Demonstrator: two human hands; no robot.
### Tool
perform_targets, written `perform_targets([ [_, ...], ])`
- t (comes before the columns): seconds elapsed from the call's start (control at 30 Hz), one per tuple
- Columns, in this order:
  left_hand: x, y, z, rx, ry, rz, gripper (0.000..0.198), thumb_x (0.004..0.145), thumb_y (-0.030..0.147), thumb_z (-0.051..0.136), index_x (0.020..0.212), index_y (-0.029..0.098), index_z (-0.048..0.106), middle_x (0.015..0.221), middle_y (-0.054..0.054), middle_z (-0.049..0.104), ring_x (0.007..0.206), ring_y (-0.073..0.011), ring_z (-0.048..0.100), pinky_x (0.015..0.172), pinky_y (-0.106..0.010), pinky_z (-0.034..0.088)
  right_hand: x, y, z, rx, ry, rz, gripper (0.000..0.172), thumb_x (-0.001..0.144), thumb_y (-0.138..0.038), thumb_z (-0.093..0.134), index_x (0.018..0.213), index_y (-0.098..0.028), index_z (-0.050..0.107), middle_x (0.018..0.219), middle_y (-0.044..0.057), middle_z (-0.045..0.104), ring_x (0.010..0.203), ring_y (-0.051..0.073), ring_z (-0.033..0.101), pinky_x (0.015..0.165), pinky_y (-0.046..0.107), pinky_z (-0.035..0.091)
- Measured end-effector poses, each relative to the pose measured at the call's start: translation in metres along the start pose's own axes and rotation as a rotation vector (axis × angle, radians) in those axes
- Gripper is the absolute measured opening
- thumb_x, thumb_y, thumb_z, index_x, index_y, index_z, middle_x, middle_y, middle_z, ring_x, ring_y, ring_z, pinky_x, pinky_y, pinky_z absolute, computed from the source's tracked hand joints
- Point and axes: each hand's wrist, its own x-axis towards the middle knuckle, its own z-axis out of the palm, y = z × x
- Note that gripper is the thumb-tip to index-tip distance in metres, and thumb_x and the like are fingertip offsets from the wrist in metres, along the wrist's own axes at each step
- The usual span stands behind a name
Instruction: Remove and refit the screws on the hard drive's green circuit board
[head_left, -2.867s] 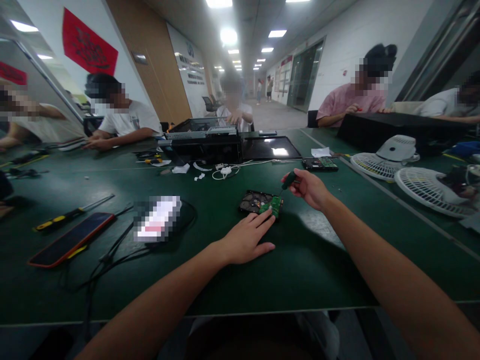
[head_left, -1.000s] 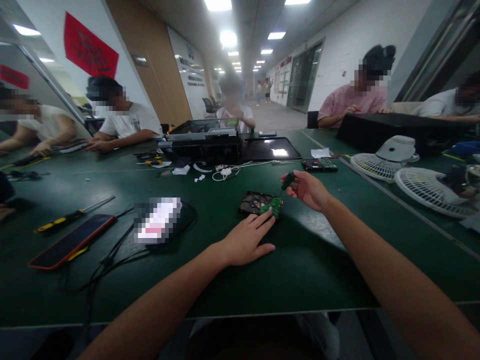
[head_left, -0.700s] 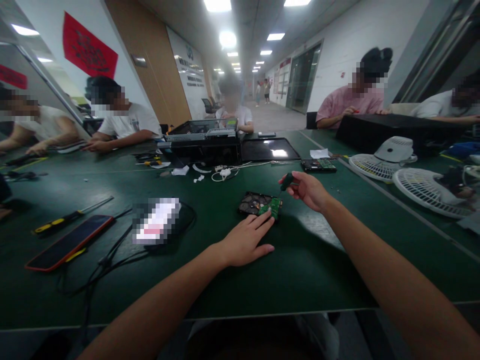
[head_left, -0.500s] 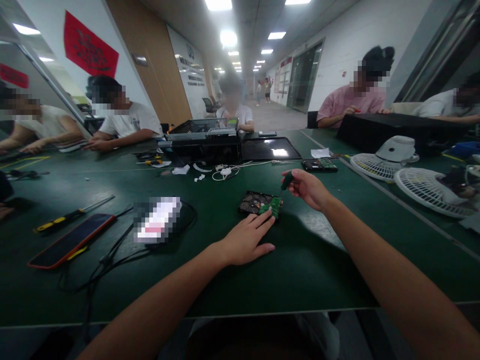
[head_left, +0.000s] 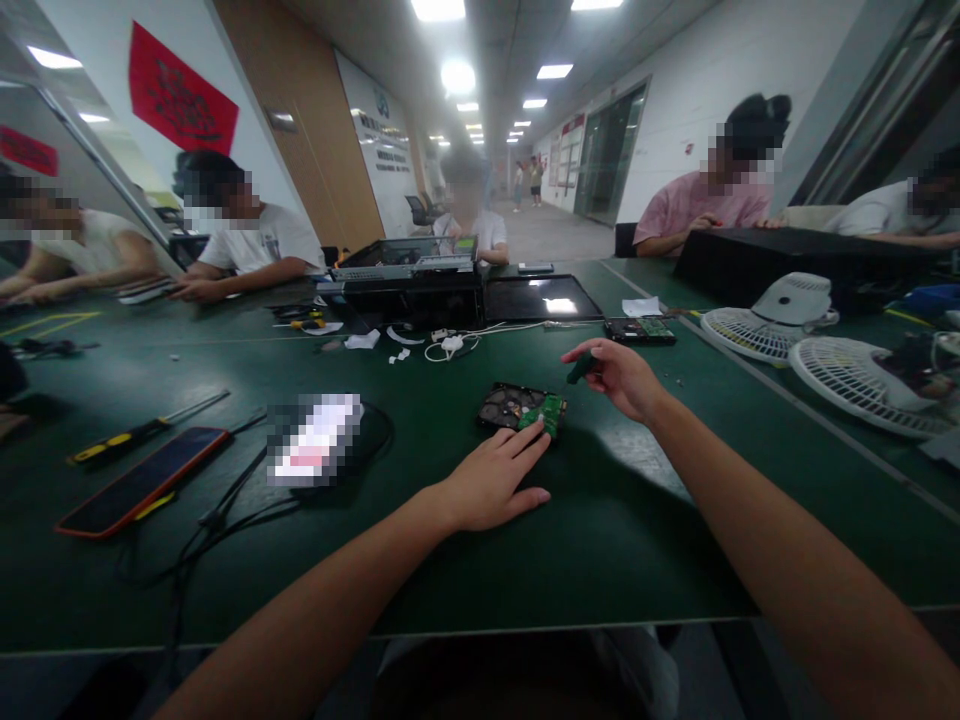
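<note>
A hard drive [head_left: 504, 404] lies on the green table with its green circuit board [head_left: 553, 408] facing up. My left hand [head_left: 499, 475] rests on its near edge, fingers stretched out and fingertips touching the board; the palm lies over the table. Just right of the drive and above it, my right hand [head_left: 619, 378] holds a small screwdriver [head_left: 580, 368] by its dark green handle. The index finger is stretched out past the handle. The screwdriver's thin shaft points down and left toward the drive's right edge, and its tip is hard to make out.
Left on the table lie a black-and-yellow screwdriver [head_left: 127, 440], an orange-edged phone [head_left: 146, 482], a blurred-out device [head_left: 319, 440] and black cables. A computer case [head_left: 405, 295], a dark panel [head_left: 540, 297] and another drive [head_left: 640, 330] stand farther back. White fan parts [head_left: 862, 375] lie right. Several people sit around.
My right hand's index finger has stretched out, and the screwdriver's handle has tilted and shifted slightly right and down in the fingers. My left hand has stayed on the drive.
</note>
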Motion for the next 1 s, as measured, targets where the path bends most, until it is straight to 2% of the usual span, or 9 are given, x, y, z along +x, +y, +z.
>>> perform_targets([
  [0.13, -0.0003, 0.0001, -0.0007, -0.01, -0.002, -0.002, 0.079, 0.104, 0.064, 0.044, 0.168, 0.021, 0.024, 0.176, -0.01, 0.019, 0.152, -0.0361, 0.035, 0.122, -0.048, 0.033, 0.0004, -0.0003, -0.0027, -0.021, -0.01, 0.02, 0.025, 0.081, -0.036, 0.06, 0.096, -0.021, 0.073, 0.097, 0.009, 0.076, 0.059, 0.015, 0.045, 0.053, 0.031, 0.026],
  [0.3, -0.0001, 0.0017, -0.0023, -0.003, -0.017, -0.011, 0.08, 0.105, 0.063, 0.044, 0.168, 0.019, 0.024, 0.176, -0.011, 0.019, 0.152, -0.0359, 0.034, 0.123, -0.047, 0.033, 0.0008, -0.0004, -0.0016, 0.005, -0.01, 0.033, 0.021, 0.083, -0.036, 0.061, 0.09, -0.02, 0.072, 0.091, 0.008, 0.073, 0.058, 0.014, 0.043, 0.051, 0.03, 0.023],
  [0.43, 0.0002, 0.002, -0.0027, -0.001, -0.018, -0.005, 0.079, 0.105, 0.063, 0.044, 0.168, 0.019, 0.024, 0.176, -0.011, 0.019, 0.152, -0.0356, 0.035, 0.123, -0.046, 0.033, -0.001, -0.0013, 0.0016, 0.029, 0.0, 0.047, 0.019, 0.083, -0.035, 0.063, 0.092, -0.02, 0.071, 0.091, 0.007, 0.071, 0.057, 0.013, 0.044, 0.05, 0.029, 0.022],
  [0.6, -0.0004, 0.0015, -0.0026, -0.016, -0.014, -0.008, 0.079, 0.105, 0.063, 0.045, 0.168, 0.02, 0.024, 0.176, -0.011, 0.019, 0.151, -0.0356, 0.036, 0.122, -0.047, 0.034, -0.0035, -0.0037, 0.0024, 0.02, -0.023, 0.076, 0.027, 0.083, -0.036, 0.062, 0.1, -0.019, 0.075, 0.093, 0.008, 0.071, 0.057, 0.013, 0.047, 0.049, 0.03, 0.024],
  [0.7, -0.0003, 0.0014, -0.0022, -0.02, -0.018, -0.008, 0.08, 0.105, 0.063, 0.045, 0.168, 0.019, 0.023, 0.176, -0.011, 0.019, 0.152, -0.0359, 0.035, 0.122, -0.047, 0.034, -0.0039, -0.0043, 0.0016, 0.018, -0.047, 0.098, 0.03, 0.085, -0.038, 0.058, 0.097, -0.017, 0.076, 0.094, 0.01, 0.072, 0.057, 0.013, 0.047, 0.047, 0.029, 0.026],
  [0.87, 0.0006, 0.0017, -0.0012, 0.01, -0.011, 0.0, 0.08, 0.105, 0.061, 0.045, 0.167, 0.016, 0.025, 0.176, -0.012, 0.018, 0.151, -0.0365, 0.036, 0.123, -0.047, 0.032, -0.0029, -0.0028, 0.0014, 0.072, -0.085, 0.099, 0.024, 0.087, -0.037, 0.058, 0.093, -0.018, 0.07, 0.108, 0.013, 0.076, 0.055, 0.013, 0.047, 0.045, 0.028, 0.028],
  [1.0, 0.0007, 0.0024, -0.0022, 0.015, -0.013, 0.004, 0.08, 0.105, 0.061, 0.045, 0.167, 0.016, 0.025, 0.175, -0.013, 0.019, 0.15, -0.0364, 0.037, 0.123, -0.046, 0.033, -0.0026, -0.0018, 0.0043, 0.124, -0.118, 0.094, 0.022, 0.09, -0.038, 0.058, 0.094, -0.019, 0.067, 0.099, 0.012, 0.076, 0.053, 0.013, 0.048, 0.044, 0.028, 0.029],
])
